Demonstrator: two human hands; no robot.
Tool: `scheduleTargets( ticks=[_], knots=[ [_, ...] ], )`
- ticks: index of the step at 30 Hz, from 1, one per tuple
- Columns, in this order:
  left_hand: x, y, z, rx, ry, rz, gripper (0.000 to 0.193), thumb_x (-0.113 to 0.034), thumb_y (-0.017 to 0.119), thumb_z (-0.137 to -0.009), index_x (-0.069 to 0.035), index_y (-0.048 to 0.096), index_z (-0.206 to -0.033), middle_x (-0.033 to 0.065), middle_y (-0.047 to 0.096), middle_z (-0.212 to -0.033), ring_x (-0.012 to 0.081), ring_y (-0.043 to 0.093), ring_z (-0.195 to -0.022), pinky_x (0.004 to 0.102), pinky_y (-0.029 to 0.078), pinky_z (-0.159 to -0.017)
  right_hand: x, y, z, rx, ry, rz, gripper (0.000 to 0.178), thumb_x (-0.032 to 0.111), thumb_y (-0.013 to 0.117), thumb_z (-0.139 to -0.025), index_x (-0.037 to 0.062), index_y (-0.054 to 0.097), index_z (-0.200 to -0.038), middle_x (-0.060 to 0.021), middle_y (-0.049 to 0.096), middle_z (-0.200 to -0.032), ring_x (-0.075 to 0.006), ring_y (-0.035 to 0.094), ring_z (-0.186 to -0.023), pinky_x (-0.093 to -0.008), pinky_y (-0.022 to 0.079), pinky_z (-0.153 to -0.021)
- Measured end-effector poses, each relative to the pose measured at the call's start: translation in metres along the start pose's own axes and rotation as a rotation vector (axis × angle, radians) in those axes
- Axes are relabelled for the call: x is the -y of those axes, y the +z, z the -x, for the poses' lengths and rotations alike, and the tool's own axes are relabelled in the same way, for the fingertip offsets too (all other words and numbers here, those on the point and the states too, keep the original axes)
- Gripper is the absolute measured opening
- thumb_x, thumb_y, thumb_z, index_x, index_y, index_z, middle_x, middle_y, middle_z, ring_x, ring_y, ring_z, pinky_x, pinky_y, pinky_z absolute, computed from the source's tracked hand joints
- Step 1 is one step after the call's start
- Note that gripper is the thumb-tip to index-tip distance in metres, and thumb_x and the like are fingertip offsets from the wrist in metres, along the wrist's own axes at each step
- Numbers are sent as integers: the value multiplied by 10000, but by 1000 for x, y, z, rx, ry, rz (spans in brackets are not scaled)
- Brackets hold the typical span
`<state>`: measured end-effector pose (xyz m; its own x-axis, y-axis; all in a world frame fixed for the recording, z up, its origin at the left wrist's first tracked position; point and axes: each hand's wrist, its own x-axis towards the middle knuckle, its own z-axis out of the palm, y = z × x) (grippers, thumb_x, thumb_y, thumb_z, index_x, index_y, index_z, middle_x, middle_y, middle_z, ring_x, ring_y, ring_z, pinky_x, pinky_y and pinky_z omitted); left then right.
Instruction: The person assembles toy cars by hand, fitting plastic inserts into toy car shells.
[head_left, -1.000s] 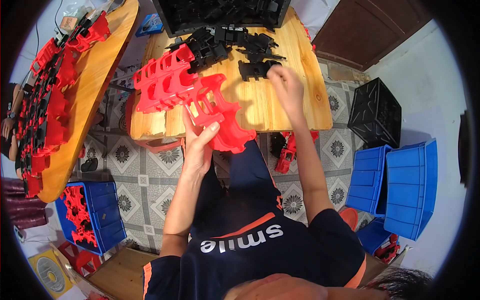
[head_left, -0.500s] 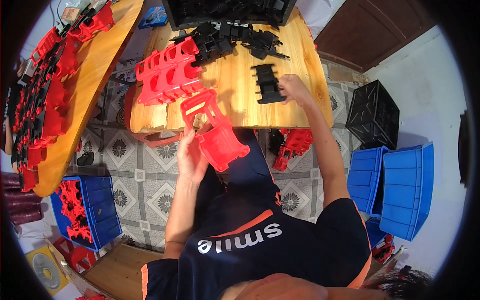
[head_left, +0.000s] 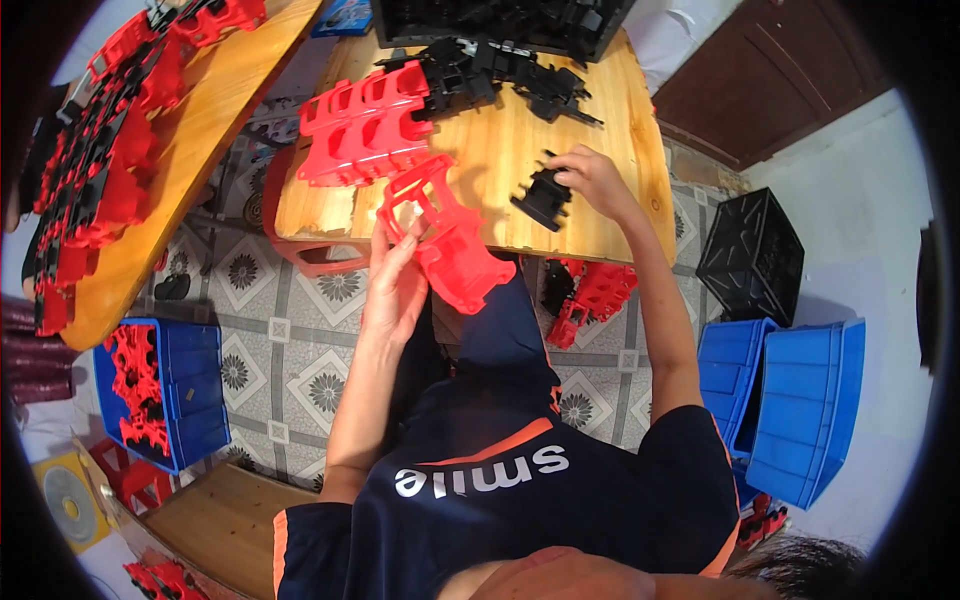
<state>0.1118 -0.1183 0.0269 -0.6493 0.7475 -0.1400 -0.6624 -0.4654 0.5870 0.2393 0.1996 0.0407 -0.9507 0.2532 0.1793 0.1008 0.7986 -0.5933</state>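
My left hand [head_left: 393, 295] grips a red plastic frame [head_left: 462, 262], a molded part with an open window at its far end and a boxy near end. It is held tilted just off the table's near edge, above my lap. On the right side of the table, my right hand [head_left: 597, 188] has its fingers closed on the far end of a black plastic bracket [head_left: 545, 203] with small side tabs. The bracket is tilted; whether it touches the wood cannot be seen. More red plastic frames [head_left: 362, 140] stand in a block left of centre.
Loose black parts [head_left: 455, 85] lie before a black bin [head_left: 500, 35] at the table's back. A second table [head_left: 215, 105] at left bears rows of red and black pieces. Blue crates [head_left: 805, 410] and a black crate [head_left: 752, 250] stand right; another blue crate [head_left: 195, 395] is lower left.
The black bracket has turned and tilted, with my right hand now over its far end. My left hand and the red frame have shifted a little right. The whole view has moved slightly.
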Motion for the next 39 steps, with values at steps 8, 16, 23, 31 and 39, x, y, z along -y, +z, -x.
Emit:
scheduleTargets(
  ticks=[8, 16, 23, 31, 39],
  knots=[
    [0, 7, 2, 2, 46, 36, 754, -66, 626, -901, -166, 193, -1511, 112, 412, -1453, 250, 404, -1349, 438, 353, -1106, 161, 38, 52, -393, 79, -183, 224, 128, 792, -769, 10, 677, -921, -7, 503, -657, -80, 480, -563, -243, 384, -509],
    [-6, 8, 7, 104, 18, 21, 873, -43, 656, -882, -202, 92, -1530, 102, 353, -1485, 249, 420, -1323, 418, 366, -1089, 184, 69, 46, -490, -60, -49, 226, 95, 803, -770, -10, 658, -907, -33, 505, -669, -97, 447, -543, -255, 375, -489],
    [-6, 16, 5, 92, 163, -120, 1167, -55, 709, -833, -245, -227, -1503, 201, 219, -1532, 311, 364, -1365, 463, 341, -1104, 182, 69, 31, -450, -28, -171, 348, 247, 795, -776, 7, 660, -989, -79, 581, -747, -175, 590, -631, -286, 479, -571],
    [-2, 16, 22, -51, 670, -856, 1042, -133, 663, -840, -24, -124, -1514, 192, 249, -1476, 260, 327, -1354, 383, 270, -1125, 195, 78, -5, -296, -3, -334, 362, 106, 701, -825, -82, 614, -1122, -185, 648, -1044, -267, 636, -961, -332, 492, -829],
    [-76, 24, 71, -103, 1011, -402, 932, -161, 560, -846, -86, -62, -1535, 166, 318, -1438, 257, 392, -1302, 376, 334, -1087, 245, 85, -20, 310, -325, -587, 995, 319, 806, -762, -34, 230, -1492, -225, 406, -1452, -304, 414, -1350, -388, 345, -1096]
  ],
)
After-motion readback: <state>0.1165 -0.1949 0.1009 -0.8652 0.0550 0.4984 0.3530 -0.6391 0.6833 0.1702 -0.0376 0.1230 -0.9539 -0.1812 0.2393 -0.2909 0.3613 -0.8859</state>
